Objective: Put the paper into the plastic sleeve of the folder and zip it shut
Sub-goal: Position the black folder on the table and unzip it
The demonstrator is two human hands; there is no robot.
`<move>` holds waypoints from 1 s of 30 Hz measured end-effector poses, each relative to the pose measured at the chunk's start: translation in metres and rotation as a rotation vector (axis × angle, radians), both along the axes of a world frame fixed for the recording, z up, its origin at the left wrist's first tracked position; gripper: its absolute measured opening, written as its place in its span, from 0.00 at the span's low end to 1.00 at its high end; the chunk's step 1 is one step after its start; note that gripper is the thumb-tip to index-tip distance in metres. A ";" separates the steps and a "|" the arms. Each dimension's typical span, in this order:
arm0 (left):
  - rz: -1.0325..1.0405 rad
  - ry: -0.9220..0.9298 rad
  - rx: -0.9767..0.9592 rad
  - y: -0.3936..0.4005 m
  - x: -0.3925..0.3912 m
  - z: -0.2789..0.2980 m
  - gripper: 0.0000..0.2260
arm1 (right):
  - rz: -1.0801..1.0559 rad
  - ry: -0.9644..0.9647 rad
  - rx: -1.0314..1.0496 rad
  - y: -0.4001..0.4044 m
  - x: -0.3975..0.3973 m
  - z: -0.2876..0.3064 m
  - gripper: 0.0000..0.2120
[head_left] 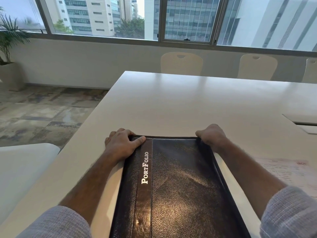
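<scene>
A dark leather folder (pixel 180 186) marked "PortFolio" lies closed on the white table (pixel 171 103), its long side running away from me. My left hand (pixel 120 143) grips its far left corner, thumb on the cover and fingers curled over the edge. My right hand (pixel 211 136) grips the far right corner, fingers curled round the edge. A printed sheet of paper (pixel 289 170) lies flat on the table to the right of my right forearm. The plastic sleeve inside the folder is hidden.
A cable hatch (pixel 305 123) is set into the table at the right. Pale chairs (pixel 181 63) stand along the far side, and another seat (pixel 20 165) is at my left. A potted plant (pixel 8 48) stands by the window.
</scene>
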State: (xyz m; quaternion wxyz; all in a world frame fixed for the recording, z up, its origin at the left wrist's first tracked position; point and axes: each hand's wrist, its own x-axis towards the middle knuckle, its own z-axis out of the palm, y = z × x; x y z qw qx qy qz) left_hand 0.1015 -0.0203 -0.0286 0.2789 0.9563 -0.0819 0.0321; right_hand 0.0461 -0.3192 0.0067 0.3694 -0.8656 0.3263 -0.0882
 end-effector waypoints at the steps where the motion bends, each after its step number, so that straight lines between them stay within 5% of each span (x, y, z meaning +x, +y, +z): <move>1: 0.001 -0.001 0.001 0.000 0.000 0.000 0.24 | -0.019 -0.004 0.030 -0.001 0.000 0.001 0.12; 10: 0.001 0.002 0.012 0.000 0.001 0.000 0.23 | -0.082 -0.006 0.332 -0.014 -0.016 0.013 0.11; 18: 0.003 -0.018 0.009 0.000 0.001 0.000 0.23 | 0.061 -0.072 0.390 -0.017 -0.035 0.020 0.05; 23: 0.001 -0.017 0.020 0.000 0.000 0.000 0.23 | 0.349 -0.006 0.275 -0.036 -0.048 0.016 0.09; 30: -0.002 -0.010 0.027 0.000 0.000 0.002 0.23 | 0.362 -0.178 -0.216 -0.025 -0.057 -0.003 0.06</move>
